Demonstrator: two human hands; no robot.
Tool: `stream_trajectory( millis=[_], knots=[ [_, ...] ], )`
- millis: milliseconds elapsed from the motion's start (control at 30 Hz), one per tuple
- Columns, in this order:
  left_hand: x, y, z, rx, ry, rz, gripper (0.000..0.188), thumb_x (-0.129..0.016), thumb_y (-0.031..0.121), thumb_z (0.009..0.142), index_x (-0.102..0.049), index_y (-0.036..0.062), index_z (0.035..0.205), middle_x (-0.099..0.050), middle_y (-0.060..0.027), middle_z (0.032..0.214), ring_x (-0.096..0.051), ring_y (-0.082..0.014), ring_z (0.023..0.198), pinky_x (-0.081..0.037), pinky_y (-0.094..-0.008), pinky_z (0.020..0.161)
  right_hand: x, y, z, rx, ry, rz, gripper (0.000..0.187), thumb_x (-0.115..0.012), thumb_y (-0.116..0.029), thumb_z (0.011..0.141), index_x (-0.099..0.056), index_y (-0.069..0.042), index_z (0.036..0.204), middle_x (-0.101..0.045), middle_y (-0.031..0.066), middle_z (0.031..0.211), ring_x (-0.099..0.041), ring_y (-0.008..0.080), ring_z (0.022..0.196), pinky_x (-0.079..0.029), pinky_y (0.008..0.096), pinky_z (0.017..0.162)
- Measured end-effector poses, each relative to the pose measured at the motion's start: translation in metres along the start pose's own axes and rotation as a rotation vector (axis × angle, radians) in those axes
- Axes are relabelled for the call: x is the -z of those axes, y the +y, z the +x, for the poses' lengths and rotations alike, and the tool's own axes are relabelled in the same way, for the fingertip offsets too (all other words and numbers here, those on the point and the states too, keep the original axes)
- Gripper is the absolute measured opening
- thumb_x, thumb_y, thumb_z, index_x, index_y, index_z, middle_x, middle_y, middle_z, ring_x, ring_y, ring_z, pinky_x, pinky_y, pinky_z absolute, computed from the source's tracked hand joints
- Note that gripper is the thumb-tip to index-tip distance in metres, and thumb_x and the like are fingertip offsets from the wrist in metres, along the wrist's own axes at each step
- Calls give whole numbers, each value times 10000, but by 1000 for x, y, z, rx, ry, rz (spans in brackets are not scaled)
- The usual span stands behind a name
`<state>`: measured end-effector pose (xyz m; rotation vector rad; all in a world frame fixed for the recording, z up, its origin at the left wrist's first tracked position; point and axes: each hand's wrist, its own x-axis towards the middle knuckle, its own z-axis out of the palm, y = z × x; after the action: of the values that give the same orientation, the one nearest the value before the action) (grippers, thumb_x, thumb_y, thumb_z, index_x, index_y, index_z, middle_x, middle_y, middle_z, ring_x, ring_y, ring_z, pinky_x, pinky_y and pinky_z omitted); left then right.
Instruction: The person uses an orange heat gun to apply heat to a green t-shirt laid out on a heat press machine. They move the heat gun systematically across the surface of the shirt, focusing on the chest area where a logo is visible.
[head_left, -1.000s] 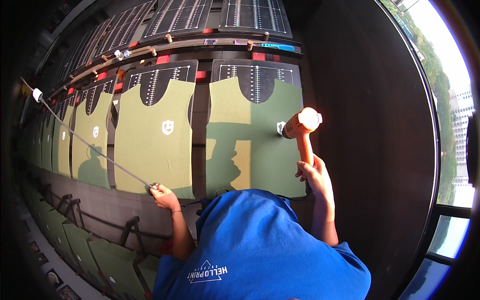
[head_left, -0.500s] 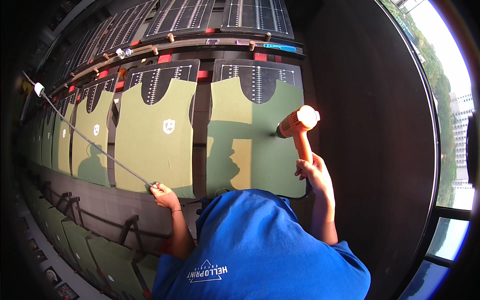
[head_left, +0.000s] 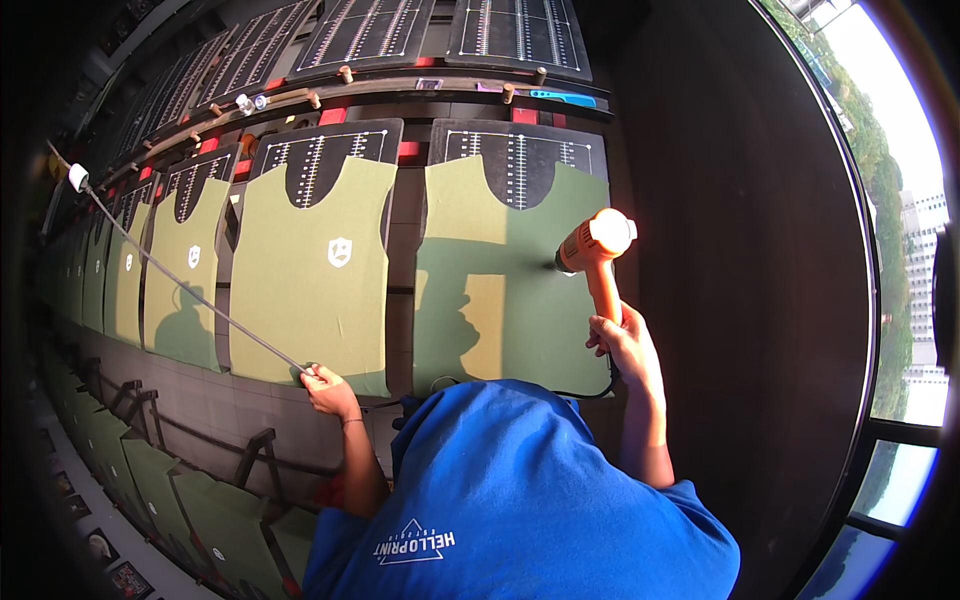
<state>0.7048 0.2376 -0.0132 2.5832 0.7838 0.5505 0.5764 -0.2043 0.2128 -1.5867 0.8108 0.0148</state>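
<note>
While the right hand [head_left: 622, 345] wraps its fingers tight round the grip of an orange plastic heat gun [head_left: 595, 255], the tool stands upright over the rightmost olive-green fabric garment [head_left: 500, 300], nozzle aimed left at the cloth. That garment lies flat on a black ruled printing board [head_left: 517, 150]. Left hand [head_left: 325, 385] sits at the lower edge of the neighbouring green garment with a small white crest [head_left: 310, 280], fingers curled round the near end of a long thin grey rod [head_left: 190, 285]. The rod runs up and left across further green garments to a small white cap [head_left: 78, 177]. A blue hooded top [head_left: 520, 500] fills the foreground.
</note>
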Motion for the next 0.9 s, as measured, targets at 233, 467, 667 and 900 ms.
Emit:
stream_trajectory(
  millis=[233,467,667,900],
  knots=[
    [3,1,-1,7,-2,-18,256,-527,322,950,-551,74,890,-676,-133,767,-655,-383,737,-478,-501,637,3,1,9,9,-6,0,178,-622,-173,878,-559,-18,940,-586,28,737,-625,120,646,-487,267,572],
    [5,0,-1,-9,-13,-40,241,-511,313,953,-541,80,899,-674,-148,780,-647,-398,746,-474,-509,627,2,1,15,40,7,-6,165,-615,-163,888,-557,-15,931,-587,30,732,-635,122,651,-489,263,568],
    [0,-7,0,15,43,-10,241,-512,328,956,-537,92,913,-673,-149,771,-648,-401,722,-480,-517,608,0,0,17,76,24,-21,200,-629,-210,864,-558,-26,899,-583,29,704,-622,126,633,-483,260,564],
    [4,2,-2,20,78,-84,246,-505,315,954,-518,75,902,-670,-164,769,-647,-409,718,-473,-523,596,6,14,23,113,89,19,167,-625,-179,879,-563,-26,903,-591,35,724,-623,135,631,-496,269,559]
  ],
)
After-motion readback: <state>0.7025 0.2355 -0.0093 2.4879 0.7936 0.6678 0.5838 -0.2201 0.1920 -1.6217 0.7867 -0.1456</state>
